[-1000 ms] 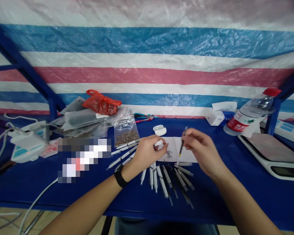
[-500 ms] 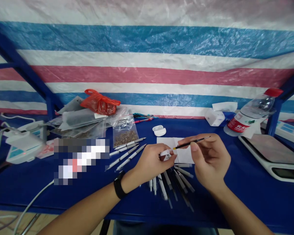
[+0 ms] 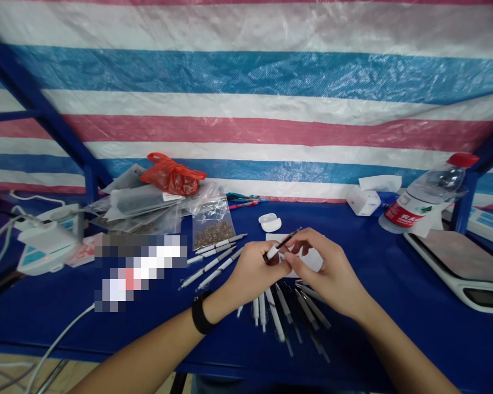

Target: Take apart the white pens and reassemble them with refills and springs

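My left hand (image 3: 252, 271) is shut on a white pen barrel (image 3: 272, 251), and my right hand (image 3: 328, 273) pinches a thin black rod (image 3: 286, 242). The rod's lower end meets the barrel's open end, partly hidden by my fingers. Both hands hover over a white paper sheet (image 3: 308, 259). Several white pens with dark tips (image 3: 276, 317) lie fanned out below my hands. More white pens (image 3: 213, 265) lie to the left of my left hand, next to a clear bag of brown granules (image 3: 212, 230).
A white earbud case (image 3: 270, 221) lies behind the paper. Further back are plastic packets, a red plastic bag (image 3: 172, 176), a tissue box (image 3: 363, 201) and a red-capped plastic bottle (image 3: 425, 202). A digital scale (image 3: 456, 257) sits at right, on the blue table (image 3: 373, 306).
My hands have come closer together. The black rod has tilted from nearly level to slanting, and its lower end now meets the white barrel.
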A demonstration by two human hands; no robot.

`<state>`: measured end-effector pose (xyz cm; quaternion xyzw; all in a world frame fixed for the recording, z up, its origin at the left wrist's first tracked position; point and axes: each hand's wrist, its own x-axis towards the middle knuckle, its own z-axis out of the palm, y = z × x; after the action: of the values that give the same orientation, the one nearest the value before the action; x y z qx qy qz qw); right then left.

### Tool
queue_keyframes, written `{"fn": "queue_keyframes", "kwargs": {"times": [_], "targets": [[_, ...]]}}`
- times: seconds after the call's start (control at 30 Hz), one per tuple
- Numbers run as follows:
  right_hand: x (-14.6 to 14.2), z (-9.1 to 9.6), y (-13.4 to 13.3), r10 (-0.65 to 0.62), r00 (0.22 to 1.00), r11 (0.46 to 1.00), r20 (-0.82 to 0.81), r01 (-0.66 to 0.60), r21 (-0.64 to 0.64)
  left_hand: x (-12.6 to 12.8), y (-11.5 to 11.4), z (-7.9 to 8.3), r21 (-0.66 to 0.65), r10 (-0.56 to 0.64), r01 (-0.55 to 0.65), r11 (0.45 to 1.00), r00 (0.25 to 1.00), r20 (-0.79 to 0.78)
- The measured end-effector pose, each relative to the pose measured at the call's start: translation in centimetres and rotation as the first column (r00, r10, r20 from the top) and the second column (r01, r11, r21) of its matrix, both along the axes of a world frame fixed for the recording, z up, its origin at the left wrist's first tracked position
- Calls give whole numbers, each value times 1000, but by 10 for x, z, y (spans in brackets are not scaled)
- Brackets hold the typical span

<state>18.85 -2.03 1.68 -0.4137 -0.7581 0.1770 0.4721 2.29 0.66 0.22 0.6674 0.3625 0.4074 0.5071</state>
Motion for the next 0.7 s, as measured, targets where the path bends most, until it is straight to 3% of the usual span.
{"fn": "queue_keyframes", "kwargs": {"times": [0.1, 0.27, 0.5, 0.7], "targets": [[2, 0, 1, 10, 999, 999, 31, -11, 42, -2, 2, 4, -200, 19, 15, 980, 986, 168], [-1, -4, 3, -60, 998, 988, 12, 57, 144, -5, 6, 5, -442, 77, 106, 891, 923, 378], [-7, -12, 2, -157, 976, 968, -149, 182, 172, -5, 8, 4, -539, 25, 314, 782, 847, 530], [-8, -12, 2, -93, 964, 990, -247, 116, 82, -4, 6, 1, -547, -4, 378, 747, 825, 565]]}}
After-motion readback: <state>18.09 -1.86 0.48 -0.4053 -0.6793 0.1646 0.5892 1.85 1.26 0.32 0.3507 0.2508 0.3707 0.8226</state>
